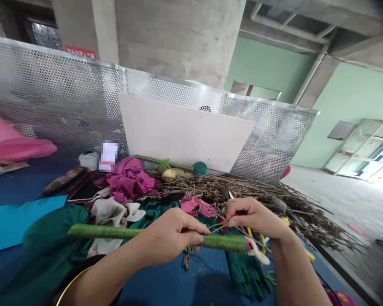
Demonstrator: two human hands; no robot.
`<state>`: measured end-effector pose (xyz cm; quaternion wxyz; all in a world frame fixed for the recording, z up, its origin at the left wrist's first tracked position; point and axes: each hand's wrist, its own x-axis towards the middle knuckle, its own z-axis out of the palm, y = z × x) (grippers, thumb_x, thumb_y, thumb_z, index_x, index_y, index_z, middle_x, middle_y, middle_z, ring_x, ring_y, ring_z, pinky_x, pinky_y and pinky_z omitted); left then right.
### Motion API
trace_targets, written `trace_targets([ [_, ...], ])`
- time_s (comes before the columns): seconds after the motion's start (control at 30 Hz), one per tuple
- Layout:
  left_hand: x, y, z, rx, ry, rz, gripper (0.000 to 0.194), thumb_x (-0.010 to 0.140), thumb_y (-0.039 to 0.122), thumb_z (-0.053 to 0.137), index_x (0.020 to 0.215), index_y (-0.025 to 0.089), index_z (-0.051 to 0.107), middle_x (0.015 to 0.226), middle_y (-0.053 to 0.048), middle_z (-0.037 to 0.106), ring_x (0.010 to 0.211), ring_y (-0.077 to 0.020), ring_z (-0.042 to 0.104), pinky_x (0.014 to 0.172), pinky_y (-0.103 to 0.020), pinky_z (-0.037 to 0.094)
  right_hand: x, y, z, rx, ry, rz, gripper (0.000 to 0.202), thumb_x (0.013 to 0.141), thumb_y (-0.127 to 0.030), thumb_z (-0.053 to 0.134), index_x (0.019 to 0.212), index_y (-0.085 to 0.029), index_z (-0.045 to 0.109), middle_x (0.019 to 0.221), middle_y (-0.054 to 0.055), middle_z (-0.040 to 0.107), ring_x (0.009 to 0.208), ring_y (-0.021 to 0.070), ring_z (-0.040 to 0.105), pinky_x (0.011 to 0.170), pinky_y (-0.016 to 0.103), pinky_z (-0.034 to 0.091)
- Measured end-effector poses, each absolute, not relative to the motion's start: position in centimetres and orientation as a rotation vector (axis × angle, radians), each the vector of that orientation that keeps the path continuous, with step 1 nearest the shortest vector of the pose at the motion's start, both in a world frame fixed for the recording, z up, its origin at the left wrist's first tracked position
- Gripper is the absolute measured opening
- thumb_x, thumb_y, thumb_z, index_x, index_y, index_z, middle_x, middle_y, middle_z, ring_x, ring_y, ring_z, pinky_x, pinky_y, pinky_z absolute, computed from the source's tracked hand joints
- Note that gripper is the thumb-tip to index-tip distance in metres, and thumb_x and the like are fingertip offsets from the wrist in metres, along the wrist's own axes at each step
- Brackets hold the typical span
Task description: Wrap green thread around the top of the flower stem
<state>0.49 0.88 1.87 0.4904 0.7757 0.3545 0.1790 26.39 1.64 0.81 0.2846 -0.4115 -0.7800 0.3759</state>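
Note:
My left hand is wrapped round a rod bound in green thread, its thumb pressed near the middle. The rod lies nearly level, with a white tip sticking out at its right end. My right hand pinches a thin green strand that runs back to the left thumb. A thin brown stem also passes by the right fingertips; whether they grip it too I cannot tell. Dark green cloth lies beneath the rod's right part. Behind the right hand shows a metal tip, its tool mostly hidden.
Dried stems spread across the back right. Magenta cloth, white cloth, a green ball and a phone stand or lie behind. A perforated metal screen and a white board border the blue table.

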Motion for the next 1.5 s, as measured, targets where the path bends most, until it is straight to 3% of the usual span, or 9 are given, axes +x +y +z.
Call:
trace_targets([
  [0.23,0.1,1.3,1.4,2.223,1.060,0.690,0.029,0.084,0.023,0.054,0.102,0.026,0.077,0.097,-0.004,0.077,0.086,-0.0244,0.068,0.075,-0.027,0.047,23.8,-0.9,1.7,-1.288,-2.023,0.227,0.021,0.088,-0.032,0.059,0.071,-0.020,0.063,0.056,-0.003,0.051,0.050,0.0106,0.043,0.048,0.023,0.033],
  [0.4,-0.3,1.3,2.0,2.289,1.221,0.828,0.033,0.089,0.022,0.051,0.114,0.023,0.072,0.111,-0.005,0.073,0.099,-0.0252,0.066,0.088,-0.032,0.046,20.7,-2.8,1.6,-1.135,-2.086,0.033,0.017,0.090,-0.027,0.055,0.076,-0.021,0.062,0.057,-0.003,0.055,0.047,0.0094,0.046,0.046,0.021,0.034],
  [0.6,-0.6,1.2,2.3,2.207,1.182,0.922,0.034,0.090,0.024,0.051,0.118,0.021,0.070,0.116,-0.005,0.071,0.106,-0.0247,0.065,0.095,-0.033,0.046,18.4,-3.6,0.7,-1.086,-2.047,0.131,0.020,0.089,-0.028,0.055,0.071,-0.021,0.059,0.048,-0.005,0.045,0.038,0.0077,0.036,0.037,0.021,0.025],
  [0.83,-1.3,1.1,3.1,2.028,1.100,0.958,0.032,0.089,0.024,0.052,0.114,0.020,0.071,0.116,-0.003,0.071,0.108,-0.0228,0.064,0.095,-0.030,0.045,17.9,-3.6,0.4,-1.082,-2.039,0.215,0.022,0.092,-0.027,0.051,0.071,-0.020,0.053,0.052,-0.005,0.045,0.043,0.0076,0.038,0.042,0.020,0.027],
  [0.97,-1.6,1.1,3.8,1.847,1.042,0.939,0.025,0.086,0.023,0.055,0.107,0.016,0.068,0.091,-0.004,0.074,0.081,-0.0176,0.066,0.073,-0.026,0.049,18.5,-3.5,0.4,-1.071,-2.087,0.190,0.021,0.092,-0.023,0.049,0.071,-0.020,0.049,0.053,-0.006,0.040,0.044,0.0076,0.037,0.043,0.020,0.027],
  [1.07,-1.9,1.3,3.8,1.697,0.984,0.910,0.016,0.084,0.021,0.056,0.097,0.013,0.063,0.072,-0.001,0.068,0.054,-0.0099,0.052,0.053,-0.022,0.039,18.5,-3.4,0.2,-1.066,-2.062,0.247,0.022,0.093,-0.022,0.046,0.072,-0.020,0.049,0.056,-0.005,0.041,0.048,0.0080,0.038,0.046,0.019,0.029],
  [1.17,-2.2,1.7,3.7,1.598,0.918,0.872,0.014,0.083,0.022,0.057,0.092,0.012,0.061,0.069,-0.001,0.066,0.048,-0.0064,0.041,0.048,-0.021,0.031,18.2,-2.8,-0.2,-1.058,-1.973,0.368,0.024,0.093,-0.025,0.046,0.071,-0.019,0.052,0.058,-0.004,0.044,0.052,0.0090,0.038,0.050,0.019,0.032],
  [1.33,-2.4,1.8,4.0,1.556,0.858,0.790,0.025,0.071,0.020,0.069,0.094,0.012,0.061,0.075,-0.001,0.066,0.061,-0.0092,0.051,0.058,-0.023,0.039,17.5,-1.1,-2.0,-1.056,-1.717,0.619,0.023,0.087,-0.032,0.057,0.071,-0.016,0.061,0.062,-0.002,0.051,0.057,0.0104,0.041,0.052,0.021,0.035],
  [1.5,-2.0,1.5,4.4,1.569,0.830,0.740,0.022,0.069,0.014,0.066,0.090,0.013,0.061,0.082,-0.001,0.066,0.076,-0.0127,0.057,0.070,-0.025,0.043,16.3,-0.3,-4.1,-0.967,-1.483,0.860,0.027,0.085,-0.037,0.061,0.069,-0.016,0.062,0.053,-0.006,0.034,0.049,0.0074,0.025,0.045,0.021,0.024],
])
